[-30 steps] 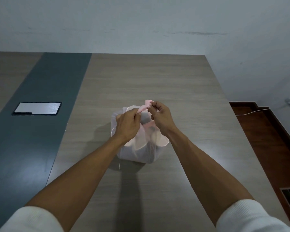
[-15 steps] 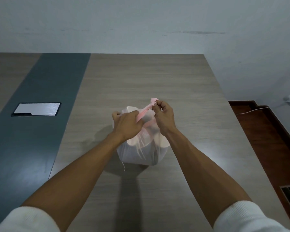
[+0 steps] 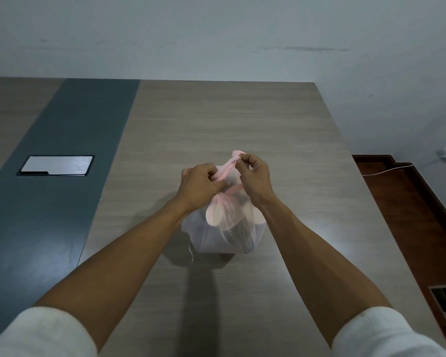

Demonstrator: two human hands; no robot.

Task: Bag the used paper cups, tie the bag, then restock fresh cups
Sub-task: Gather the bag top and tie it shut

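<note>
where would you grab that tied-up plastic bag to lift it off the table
Take the bag by its gathered pink neck, coming from above. The film is cinched there into a narrow twisted bunch fingers can close around, while the body below is wide, slack and bulging with cups. Both hands, left and right, already pinch the twisted handles just above it.

The bag [image 3: 224, 235] stands on the desk [image 3: 242, 119], near its middle. Paper cups [image 3: 216, 215] lie inside it, their number hard to make out. Above the bag, the left hand [image 3: 200, 185] and right hand [image 3: 255, 180] hold its twisted handles [image 3: 228, 167] between them. A cable hatch [image 3: 56, 165] sits in the desktop well to the left. A wall [image 3: 216, 34] runs behind the desk.
</note>
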